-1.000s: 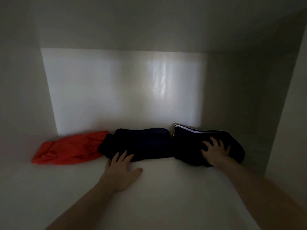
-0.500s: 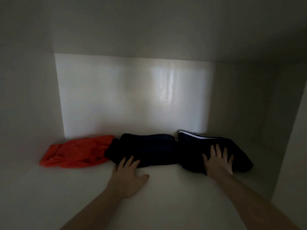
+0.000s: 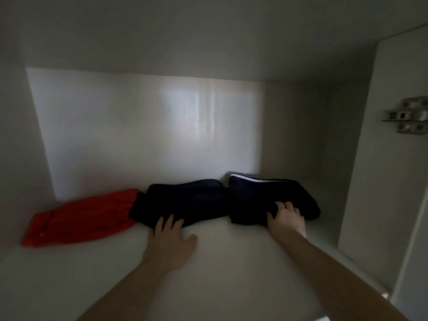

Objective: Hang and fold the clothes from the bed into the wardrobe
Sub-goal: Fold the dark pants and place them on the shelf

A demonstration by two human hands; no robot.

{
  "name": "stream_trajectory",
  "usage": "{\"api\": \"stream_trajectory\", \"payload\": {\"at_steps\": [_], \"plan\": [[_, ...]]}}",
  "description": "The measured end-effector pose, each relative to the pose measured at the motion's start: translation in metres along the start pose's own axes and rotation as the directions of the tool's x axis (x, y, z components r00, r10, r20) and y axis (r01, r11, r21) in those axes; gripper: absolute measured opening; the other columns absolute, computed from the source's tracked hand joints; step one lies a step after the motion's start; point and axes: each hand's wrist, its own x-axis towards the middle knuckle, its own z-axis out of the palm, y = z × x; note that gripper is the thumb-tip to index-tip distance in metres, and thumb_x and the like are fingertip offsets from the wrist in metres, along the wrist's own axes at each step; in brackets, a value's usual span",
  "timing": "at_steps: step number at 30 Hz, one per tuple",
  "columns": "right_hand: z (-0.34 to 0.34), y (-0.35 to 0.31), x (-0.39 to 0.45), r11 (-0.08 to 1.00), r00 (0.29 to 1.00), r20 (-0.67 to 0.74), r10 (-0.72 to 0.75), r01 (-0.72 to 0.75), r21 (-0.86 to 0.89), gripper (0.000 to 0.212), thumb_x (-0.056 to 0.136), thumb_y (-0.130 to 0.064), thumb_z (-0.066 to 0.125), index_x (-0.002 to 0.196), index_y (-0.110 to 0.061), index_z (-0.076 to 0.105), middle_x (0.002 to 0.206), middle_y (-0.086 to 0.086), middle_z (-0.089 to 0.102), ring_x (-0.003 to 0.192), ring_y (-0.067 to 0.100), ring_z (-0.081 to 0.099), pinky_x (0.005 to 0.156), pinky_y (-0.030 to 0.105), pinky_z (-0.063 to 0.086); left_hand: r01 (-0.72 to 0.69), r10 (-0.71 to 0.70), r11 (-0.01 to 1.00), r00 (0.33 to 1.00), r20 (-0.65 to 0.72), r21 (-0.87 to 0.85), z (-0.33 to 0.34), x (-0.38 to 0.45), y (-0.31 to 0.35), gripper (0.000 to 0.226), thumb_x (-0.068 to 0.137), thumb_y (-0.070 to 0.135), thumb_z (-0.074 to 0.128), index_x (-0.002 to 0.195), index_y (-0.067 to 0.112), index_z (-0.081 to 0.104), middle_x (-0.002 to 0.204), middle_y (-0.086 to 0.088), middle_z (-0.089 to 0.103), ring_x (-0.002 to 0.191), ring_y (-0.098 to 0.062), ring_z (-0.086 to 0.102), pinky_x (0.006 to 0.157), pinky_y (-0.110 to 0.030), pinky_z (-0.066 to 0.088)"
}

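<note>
Clothes sit in a row at the back of the wardrobe shelf (image 3: 220,262), folded and lying flat. On the far side from my right is a red piece (image 3: 78,218). Next to it, touching, is a dark blue bundle (image 3: 185,205). Then comes a dark bundle with a white stripe (image 3: 266,193), pressed up beside the blue one.

My left hand (image 3: 170,243) lies flat on the shelf, fingers straight, with the tips touching the front edge of the dark blue bundle. It holds nothing. My right hand (image 3: 286,218) rests on the front of the striped bundle. Its fingers look bent over the cloth, but the shelf is dim, so I cannot tell if it is gripping or just pressing.

I think this is the putting-away step: the folded things are on the shelf and I am tidying the row. Next I would need to let go gently, pull both arms out past the hinge (image 3: 407,114) on the side wall, and go back for more clothes.
</note>
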Motion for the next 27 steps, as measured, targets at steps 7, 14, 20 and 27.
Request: {"api": "stream_trajectory", "payload": {"at_steps": [7,14,20,27], "plan": [[0.015,0.0,0.01,0.99,0.987,0.121,0.101,-0.111,0.082,0.063,0.107,-0.051,0.025,0.164,-0.025,0.021,0.173,0.0,0.013,0.159,0.028,0.01,0.127,0.046,0.009,0.002,-0.002,1.0,1.0,-0.001,0.001,0.0,0.013,-0.005,0.082,0.09,0.073,0.035,0.162,0.036,0.021,0.173,0.005,0.004,0.158,-0.022,-0.003,0.127,-0.046,0.004],[0.0,-0.024,-0.065,0.998,0.977,0.208,-0.046,0.036,0.051,0.073,0.104,-0.056,0.03,0.166,-0.026,0.006,0.174,0.002,-0.005,0.16,0.028,-0.002,0.128,0.051,0.0,0.005,-0.006,0.999,1.0,0.02,0.044,-0.008,0.028,-0.006,0.08,0.092,0.07,0.033,0.162,0.032,0.021,0.172,0.001,0.008,0.158,-0.028,0.002,0.126,-0.053,0.009],[-0.025,-0.026,-0.145,0.996,0.94,0.336,-0.056,0.076,-0.048,0.078,0.101,-0.064,0.021,0.166,-0.023,0.003,0.174,0.005,-0.006,0.16,0.028,-0.007,0.128,0.05,-0.007,0.008,-0.009,1.0,0.999,0.038,0.023,-0.003,0.022,-0.002,0.077,0.093,0.066,0.037,0.161,0.03,0.026,0.171,-0.001,0.013,0.157,-0.029,0.005,0.126,-0.053,0.011],[-0.049,-0.022,-0.21,0.985,0.923,0.365,-0.123,0.157,-0.066,0.078,0.102,-0.066,0.014,0.166,-0.024,0.005,0.174,0.005,-0.003,0.16,0.029,-0.007,0.128,0.052,-0.007,-0.081,0.081,0.997,0.997,0.01,-0.021,-0.009,-0.017,0.005,0.069,0.096,0.058,0.042,0.158,0.028,0.032,0.169,-0.003,0.018,0.154,-0.03,0.006,0.125,-0.047,0.016]]}}
